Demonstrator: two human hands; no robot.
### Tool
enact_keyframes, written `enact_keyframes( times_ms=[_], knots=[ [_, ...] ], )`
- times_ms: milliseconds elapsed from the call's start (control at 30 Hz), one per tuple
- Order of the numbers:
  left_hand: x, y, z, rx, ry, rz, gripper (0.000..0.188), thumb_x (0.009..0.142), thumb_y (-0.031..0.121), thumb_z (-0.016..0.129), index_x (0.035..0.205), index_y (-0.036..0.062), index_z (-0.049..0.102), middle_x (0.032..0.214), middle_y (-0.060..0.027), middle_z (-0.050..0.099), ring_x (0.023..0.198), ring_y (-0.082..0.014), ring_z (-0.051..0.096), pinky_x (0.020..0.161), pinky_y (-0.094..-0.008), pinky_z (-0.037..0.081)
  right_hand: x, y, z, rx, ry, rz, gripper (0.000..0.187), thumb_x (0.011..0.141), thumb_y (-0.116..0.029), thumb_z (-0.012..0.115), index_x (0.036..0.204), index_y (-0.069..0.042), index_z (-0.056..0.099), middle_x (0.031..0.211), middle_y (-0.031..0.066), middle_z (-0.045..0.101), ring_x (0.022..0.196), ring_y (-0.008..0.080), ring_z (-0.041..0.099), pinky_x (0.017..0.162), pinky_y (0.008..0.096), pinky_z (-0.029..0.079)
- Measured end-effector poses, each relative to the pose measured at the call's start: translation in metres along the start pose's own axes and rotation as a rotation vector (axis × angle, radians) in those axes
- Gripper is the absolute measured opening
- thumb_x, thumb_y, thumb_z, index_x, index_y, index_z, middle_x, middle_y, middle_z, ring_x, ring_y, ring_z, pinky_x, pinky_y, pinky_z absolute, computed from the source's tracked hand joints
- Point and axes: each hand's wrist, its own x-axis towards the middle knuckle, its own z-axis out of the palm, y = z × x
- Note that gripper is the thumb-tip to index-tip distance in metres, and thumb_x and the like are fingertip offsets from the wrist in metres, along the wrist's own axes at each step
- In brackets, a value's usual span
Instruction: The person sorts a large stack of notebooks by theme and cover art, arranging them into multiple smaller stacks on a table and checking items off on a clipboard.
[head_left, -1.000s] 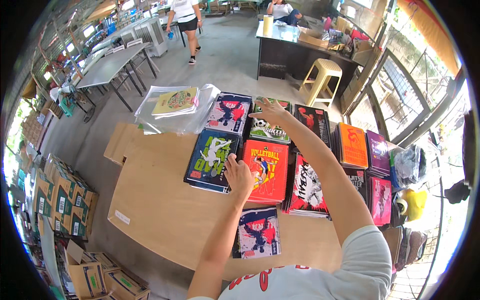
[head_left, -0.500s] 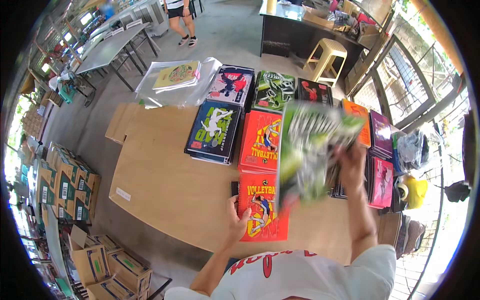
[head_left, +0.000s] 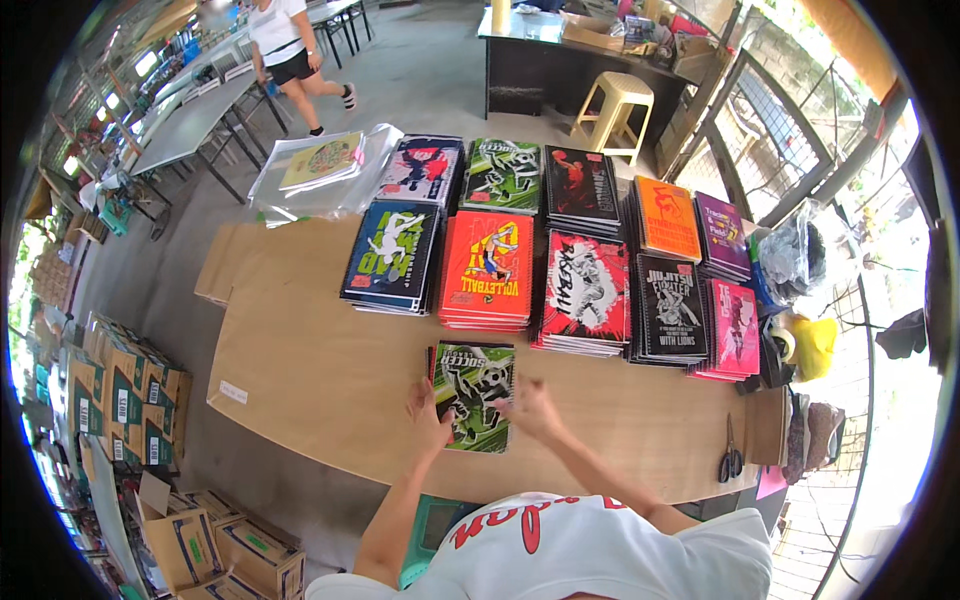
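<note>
A green, black and white spiral-bound soccer notebook (head_left: 478, 395) lies on top of a small pile near the table's front edge. Red and dark edges of the notebooks under it peek out at its left. My left hand (head_left: 430, 420) grips the pile's left side, thumb over the cover and fingers along the edge. At the right side, my right hand (head_left: 535, 410) has its thumb at the spiral edge and its fingers apart, holding nothing. Just beyond stand stacks of red volleyball notebooks (head_left: 487, 262) and red-and-white baseball notebooks (head_left: 587, 285).
More notebook stacks fill the table's far and right parts, among them blue (head_left: 393, 250), orange (head_left: 667, 218) and pink ones (head_left: 734, 325). Scissors (head_left: 731, 455) lie at the right. A plastic sheet (head_left: 270, 185) rests far left. Boxes (head_left: 125, 390) stand on the floor; a person (head_left: 290, 50) walks beyond.
The green notebook, blurred in my right hand before, now lies on the small pile, covering the red volleyball notebook. My right hand has come down to its right edge. The view has shifted.
</note>
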Motion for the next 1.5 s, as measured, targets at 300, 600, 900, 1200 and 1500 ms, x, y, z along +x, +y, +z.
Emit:
enact_keyframes(
  times_ms=[300,600,900,1200,1500],
  knots=[
    [0.154,0.254,0.016,0.066,0.213,0.415,0.041,0.075,0.032,0.077,0.101,0.0026,0.068,0.131,-0.0190,0.044,0.120,-0.0342,0.042,0.093,-0.0509,0.037,0.341,0.035,-0.205,-0.885,0.018,-0.518,0.046,0.078,-0.005,0.061,0.119,-0.024,0.064,0.134,0.0136,0.042,0.126,0.0349,0.038,0.094,0.0470,0.044],
    [0.188,0.262,0.049,-0.307,0.201,0.415,0.036,0.078,0.003,0.071,0.102,-0.0004,0.045,0.098,-0.0202,0.052,0.092,-0.0352,0.056,0.072,-0.0448,0.045,0.419,0.037,-0.208,-1.285,-0.477,-0.788,0.088,0.049,-0.028,0.090,0.128,-0.027,0.051,0.138,0.0000,0.045,0.133,0.0246,0.036,0.104,0.0514,0.036],
    [0.033,0.119,-0.051,-0.497,0.113,0.078,0.052,0.088,0.012,0.064,0.133,-0.0032,0.042,0.109,-0.0233,0.057,0.091,-0.0354,0.062,0.079,-0.0397,0.050,0.258,-0.030,-0.286,-0.531,0.203,-0.711,0.017,0.076,-0.011,0.070,0.090,-0.009,0.060,0.087,0.0031,0.058,0.082,0.0234,0.060,0.067,0.0324,0.048],
    [0.026,0.000,0.002,-0.613,-0.074,-0.220,0.071,0.086,0.014,0.066,0.147,0.0033,0.031,0.131,-0.0216,0.049,0.110,-0.0239,0.054,0.092,-0.0321,0.044,0.014,-0.002,-0.026,0.234,0.055,0.347,0.044,0.091,-0.020,0.059,0.128,0.003,0.051,0.106,0.0232,0.065,0.097,0.0338,0.063,0.084,0.0453,0.048],
    [0.032,0.168,-0.043,-0.160,0.168,0.325,0.064,0.080,0.021,0.071,0.137,0.0063,0.047,0.142,-0.0240,0.038,0.132,-0.0428,0.033,0.108,-0.0531,0.022,0.077,0.038,-0.183,-0.042,0.423,-0.120,0.037,0.078,0.001,0.064,0.115,-0.006,0.063,0.104,0.0157,0.066,0.098,0.0340,0.062,0.086,0.0414,0.049]
  ],
)
